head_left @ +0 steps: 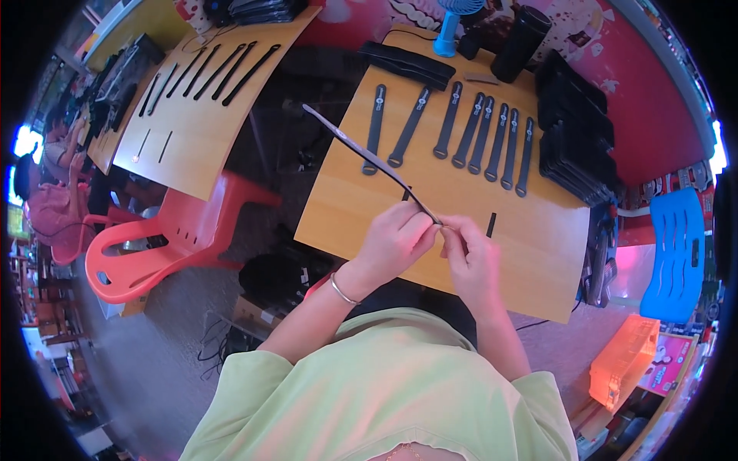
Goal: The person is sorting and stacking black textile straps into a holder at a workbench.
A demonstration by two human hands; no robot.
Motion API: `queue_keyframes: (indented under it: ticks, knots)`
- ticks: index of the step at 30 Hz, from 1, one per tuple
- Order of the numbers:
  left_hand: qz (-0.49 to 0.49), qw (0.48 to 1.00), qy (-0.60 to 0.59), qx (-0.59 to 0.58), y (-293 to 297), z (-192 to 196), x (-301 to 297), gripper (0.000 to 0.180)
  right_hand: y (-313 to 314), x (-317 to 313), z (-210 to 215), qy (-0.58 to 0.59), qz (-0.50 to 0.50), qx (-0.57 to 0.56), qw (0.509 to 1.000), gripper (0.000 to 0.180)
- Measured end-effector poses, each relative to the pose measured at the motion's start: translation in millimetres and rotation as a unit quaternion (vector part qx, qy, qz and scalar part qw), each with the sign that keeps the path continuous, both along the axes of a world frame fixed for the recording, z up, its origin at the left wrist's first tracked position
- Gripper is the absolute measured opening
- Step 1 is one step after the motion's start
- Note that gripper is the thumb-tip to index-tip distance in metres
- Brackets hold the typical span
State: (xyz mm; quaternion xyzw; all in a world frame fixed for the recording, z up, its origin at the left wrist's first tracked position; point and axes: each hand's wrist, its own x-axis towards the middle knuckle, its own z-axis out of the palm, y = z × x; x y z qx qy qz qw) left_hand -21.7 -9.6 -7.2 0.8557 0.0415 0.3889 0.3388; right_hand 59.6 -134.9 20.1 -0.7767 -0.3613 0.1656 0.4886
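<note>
A long dark strap (355,147) slants from the upper left down to my hands above the near half of the wooden table (538,253). My left hand (396,242), with a bangle at its wrist, is closed around the strap close to its lower end. At that same end my right hand (473,261) pinches with thumb and fingers, touching the left fingertips; the tip itself is mostly hidden. Beyond my hands lies a row of several dark grey straps (482,138), each with a slotted end towards me and a pale mark at the far end.
Stacked black items (569,131) occupy the table's right side. At the back are a black pouch (407,65), a blue fan (447,34) and a dark cylinder (521,44). A red chair (165,238) and a second table (192,146) with straps stand left; an orange crate (624,361) lies right.
</note>
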Motion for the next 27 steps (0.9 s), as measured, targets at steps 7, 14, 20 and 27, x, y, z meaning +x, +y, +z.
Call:
queue_keyframes:
  ticks: [7,14,20,27]
  knots:
    - [-0.049,0.998,0.019,-0.035,2,17,-1,0.011,5,18,3,-0.139,-0.025,0.095,0.985,0.02]
    - [-0.204,0.961,0.159,-0.092,8,39,-23,0.013,6,47,20,-0.209,-0.126,0.118,0.962,0.024]
    - [-0.131,0.934,0.229,-0.241,13,17,-23,0.012,-13,52,29,-0.369,-0.035,0.053,0.927,0.029]
    - [-0.205,0.815,0.052,-0.539,-9,17,-4,0.054,-34,23,40,-0.388,0.011,-0.037,0.921,0.033]
